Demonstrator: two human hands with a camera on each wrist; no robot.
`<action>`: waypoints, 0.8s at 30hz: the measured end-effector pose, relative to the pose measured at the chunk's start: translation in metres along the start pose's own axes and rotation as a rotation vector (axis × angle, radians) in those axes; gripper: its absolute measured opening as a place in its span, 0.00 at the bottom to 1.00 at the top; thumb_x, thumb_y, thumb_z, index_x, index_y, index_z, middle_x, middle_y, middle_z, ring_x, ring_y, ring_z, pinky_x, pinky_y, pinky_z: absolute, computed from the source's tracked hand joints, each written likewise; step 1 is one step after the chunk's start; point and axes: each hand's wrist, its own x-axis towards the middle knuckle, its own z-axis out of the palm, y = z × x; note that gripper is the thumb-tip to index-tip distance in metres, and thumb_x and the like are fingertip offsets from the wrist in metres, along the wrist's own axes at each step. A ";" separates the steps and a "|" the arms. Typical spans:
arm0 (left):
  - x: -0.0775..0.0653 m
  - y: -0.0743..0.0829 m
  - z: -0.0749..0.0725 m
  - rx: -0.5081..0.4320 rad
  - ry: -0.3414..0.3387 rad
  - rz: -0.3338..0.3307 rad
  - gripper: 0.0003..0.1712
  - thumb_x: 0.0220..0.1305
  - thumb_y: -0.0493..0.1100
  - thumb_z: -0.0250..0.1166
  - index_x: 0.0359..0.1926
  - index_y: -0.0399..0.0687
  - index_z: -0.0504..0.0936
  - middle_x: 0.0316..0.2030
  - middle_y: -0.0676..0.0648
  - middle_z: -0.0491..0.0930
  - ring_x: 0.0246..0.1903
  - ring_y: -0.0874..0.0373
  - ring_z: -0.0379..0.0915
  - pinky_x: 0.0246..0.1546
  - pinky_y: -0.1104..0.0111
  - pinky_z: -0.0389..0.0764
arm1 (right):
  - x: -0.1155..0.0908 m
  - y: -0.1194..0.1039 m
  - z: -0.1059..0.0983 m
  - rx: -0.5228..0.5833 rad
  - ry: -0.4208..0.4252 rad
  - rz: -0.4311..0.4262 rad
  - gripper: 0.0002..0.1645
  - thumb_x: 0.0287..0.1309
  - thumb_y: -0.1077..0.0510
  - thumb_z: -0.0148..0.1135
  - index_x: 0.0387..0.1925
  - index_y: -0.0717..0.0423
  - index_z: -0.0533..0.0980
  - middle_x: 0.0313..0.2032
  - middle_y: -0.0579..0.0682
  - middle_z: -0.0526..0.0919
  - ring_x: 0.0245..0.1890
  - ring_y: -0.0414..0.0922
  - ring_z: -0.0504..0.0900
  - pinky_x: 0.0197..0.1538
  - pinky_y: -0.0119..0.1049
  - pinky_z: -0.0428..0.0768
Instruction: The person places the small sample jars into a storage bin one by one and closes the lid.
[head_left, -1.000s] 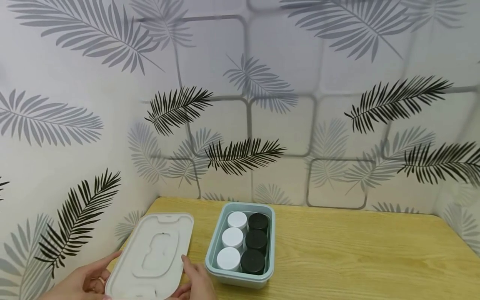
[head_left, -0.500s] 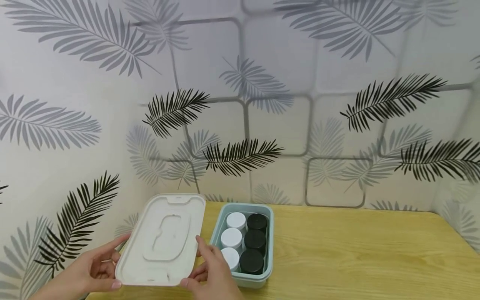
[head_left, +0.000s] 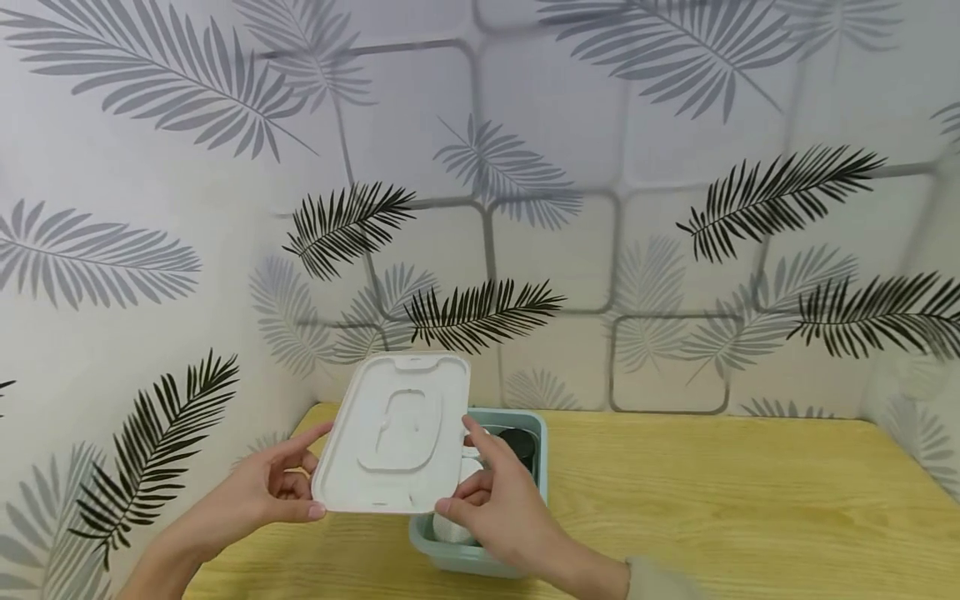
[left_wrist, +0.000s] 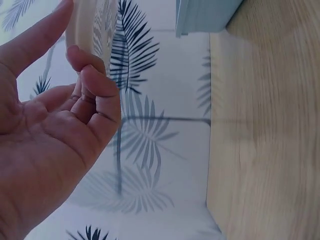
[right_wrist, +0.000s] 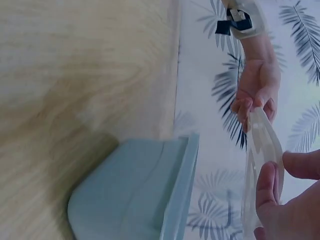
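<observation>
Both hands hold a white plastic lid by its two side edges, tilted and raised in the air. My left hand grips the lid's left edge, thumb at its near corner. The right hand pinches the right edge, with the thumb near the front corner. Beneath and behind the lid stands a light blue plastic box on the table. Inside the box, a black-capped jar and part of a white-capped jar show; the lid and right hand hide the others. In the right wrist view the lid hangs apart from the box.
A wooden table carries the box and reaches to the right. Behind and to the left rise walls with leaf-patterned covering.
Both hands have lifted the lid from low on the left, up and to the right, so it now partly covers the box from view. The box has stayed in place.
</observation>
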 end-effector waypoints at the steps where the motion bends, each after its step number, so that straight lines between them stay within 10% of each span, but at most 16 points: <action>1: 0.005 0.001 0.002 -0.002 -0.001 -0.007 0.58 0.66 0.32 0.73 0.86 0.43 0.46 0.51 0.33 0.78 0.36 0.53 0.82 0.43 0.61 0.86 | 0.001 0.000 -0.006 -0.001 -0.003 0.005 0.58 0.58 0.72 0.76 0.83 0.61 0.53 0.73 0.64 0.63 0.36 0.45 0.85 0.38 0.28 0.84; 20: 0.060 0.011 0.044 -0.102 -0.063 -0.038 0.60 0.62 0.31 0.76 0.84 0.38 0.47 0.46 0.38 0.78 0.38 0.53 0.85 0.47 0.61 0.86 | -0.004 0.006 -0.079 0.022 -0.097 0.148 0.66 0.55 0.68 0.77 0.85 0.57 0.46 0.82 0.65 0.48 0.33 0.48 0.88 0.41 0.35 0.85; 24: 0.063 0.011 0.048 -0.105 -0.062 -0.044 0.59 0.62 0.32 0.76 0.85 0.40 0.48 0.47 0.36 0.78 0.40 0.50 0.85 0.48 0.60 0.86 | -0.002 0.006 -0.085 0.029 -0.105 0.153 0.63 0.58 0.66 0.76 0.85 0.58 0.47 0.77 0.70 0.58 0.33 0.51 0.89 0.41 0.39 0.87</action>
